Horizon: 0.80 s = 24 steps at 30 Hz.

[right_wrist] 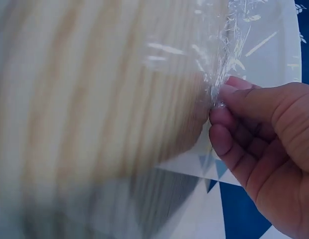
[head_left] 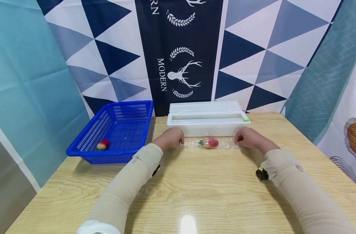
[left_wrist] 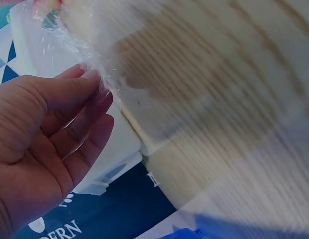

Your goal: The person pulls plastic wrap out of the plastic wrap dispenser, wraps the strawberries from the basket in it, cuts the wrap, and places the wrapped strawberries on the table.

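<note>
Fingers of the left hand (head_left: pixel 170 137) and right hand (head_left: pixel 251 139) pinch opposite ends of clear plastic film (head_left: pixel 226 143) around a red, tapered strawberry (head_left: pixel 211 143). Wrapping seems in hand, likely calling next for twisting.

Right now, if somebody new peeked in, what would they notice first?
Probably the bright blue basket on the left of the table, with a loose strawberry inside. Next, perhaps, the wrapped strawberry in front of the white box, its clear plastic wrap pinched at either end by the left hand and right hand.
</note>
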### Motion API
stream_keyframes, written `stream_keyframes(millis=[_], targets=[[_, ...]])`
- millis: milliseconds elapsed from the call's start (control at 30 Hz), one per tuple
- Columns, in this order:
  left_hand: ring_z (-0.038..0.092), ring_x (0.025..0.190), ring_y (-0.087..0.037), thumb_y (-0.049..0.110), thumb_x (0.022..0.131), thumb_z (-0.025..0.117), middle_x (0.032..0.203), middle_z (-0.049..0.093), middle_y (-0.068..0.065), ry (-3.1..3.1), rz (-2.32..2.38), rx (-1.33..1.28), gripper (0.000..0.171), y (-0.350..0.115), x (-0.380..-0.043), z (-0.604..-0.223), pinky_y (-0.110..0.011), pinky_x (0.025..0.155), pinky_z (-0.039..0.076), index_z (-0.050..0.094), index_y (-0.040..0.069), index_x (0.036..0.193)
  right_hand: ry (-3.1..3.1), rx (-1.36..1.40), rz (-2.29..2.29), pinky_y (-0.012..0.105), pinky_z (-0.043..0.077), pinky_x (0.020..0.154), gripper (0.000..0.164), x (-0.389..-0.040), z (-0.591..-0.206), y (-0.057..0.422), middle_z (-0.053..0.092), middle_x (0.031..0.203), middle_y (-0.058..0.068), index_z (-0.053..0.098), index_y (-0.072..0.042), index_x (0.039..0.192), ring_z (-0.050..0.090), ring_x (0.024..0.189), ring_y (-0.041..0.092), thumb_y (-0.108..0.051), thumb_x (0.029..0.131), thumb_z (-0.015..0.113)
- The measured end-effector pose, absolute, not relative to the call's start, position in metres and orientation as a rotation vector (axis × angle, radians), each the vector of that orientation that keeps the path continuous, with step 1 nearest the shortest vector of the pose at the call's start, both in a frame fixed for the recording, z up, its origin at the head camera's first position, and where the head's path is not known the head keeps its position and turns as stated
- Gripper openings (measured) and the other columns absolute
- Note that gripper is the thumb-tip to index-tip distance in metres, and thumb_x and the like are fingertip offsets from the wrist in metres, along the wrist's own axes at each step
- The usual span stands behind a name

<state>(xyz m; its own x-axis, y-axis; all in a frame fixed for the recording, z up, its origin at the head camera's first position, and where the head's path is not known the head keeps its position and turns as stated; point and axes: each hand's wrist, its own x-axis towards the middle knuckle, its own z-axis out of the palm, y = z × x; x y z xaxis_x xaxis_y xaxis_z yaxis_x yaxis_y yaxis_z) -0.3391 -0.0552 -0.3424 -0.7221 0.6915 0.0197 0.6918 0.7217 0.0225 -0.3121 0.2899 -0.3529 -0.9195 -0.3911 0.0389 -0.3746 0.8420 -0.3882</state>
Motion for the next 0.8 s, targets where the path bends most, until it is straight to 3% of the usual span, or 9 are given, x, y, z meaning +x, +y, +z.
stream_keyframes(millis=[300,533,800], targets=[[0.066,0.091,-0.014,-0.006,0.081,0.067,0.096,0.074,0.000,-2.937,0.002,-1.244,0.025,-0.057,-0.339,-0.344,-0.027,0.084,0.052,0.079,0.013,0.093,2.999,-0.715,-0.486,0.030,0.041,0.062,0.019,-0.316,-0.355,0.295,0.056,0.066,-0.005,0.066,-0.010,0.070,0.048,0.065,0.013,0.009,0.075,0.068],[0.066,0.098,-0.018,-0.010,0.082,0.061,0.099,0.073,-0.001,-2.918,-0.012,-1.329,0.031,-0.059,-0.338,-0.340,-0.026,0.085,0.051,0.078,0.009,0.098,3.014,-0.712,-0.376,0.033,0.041,0.065,0.018,-0.311,-0.353,0.298,0.055,0.068,-0.005,0.064,-0.011,0.071,0.049,0.066,0.015,0.004,0.078,0.068],[0.064,0.099,-0.020,-0.002,0.084,0.066,0.106,0.071,-0.005,-2.987,0.077,-1.245,0.023,-0.056,-0.333,-0.330,-0.030,0.090,0.050,0.076,0.007,0.102,3.036,-0.630,-0.347,0.035,0.043,0.065,0.012,-0.305,-0.350,0.302,0.056,0.071,-0.003,0.065,-0.010,0.076,0.049,0.068,0.017,-0.001,0.083,0.069]])
